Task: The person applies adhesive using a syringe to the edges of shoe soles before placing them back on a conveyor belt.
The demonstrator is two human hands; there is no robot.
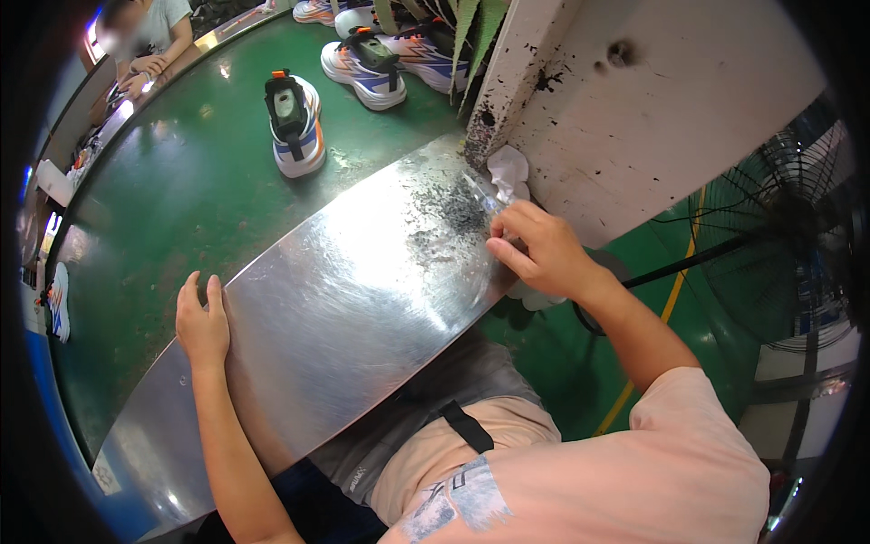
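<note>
1. Our bench point(344, 299) is a curved band of brushed metal, shiny and finely scratched, with a dark gritty smear at its 1 o'clock end. Beyond it runs a glossy green belt point(181, 199).
2. Our right hand point(539, 249) has its grip pinched together on a thin, clear, crinkled plastic film point(480, 195); the film runs from the fingertips toward 11 o'clock, lying on the metal.
3. Just past the film, at 12 o'clock of that hand, a crumpled white rag point(509, 172) sits against a chipped white pillar point(634, 100).
4. Our left hand point(201, 326) lies flat on the bench's far edge, fingers loosely spread, holding nothing, well apart from the film.
5. A white, blue and orange sneaker point(294, 122) stands on the belt at 12 o'clock of the left hand.
</note>
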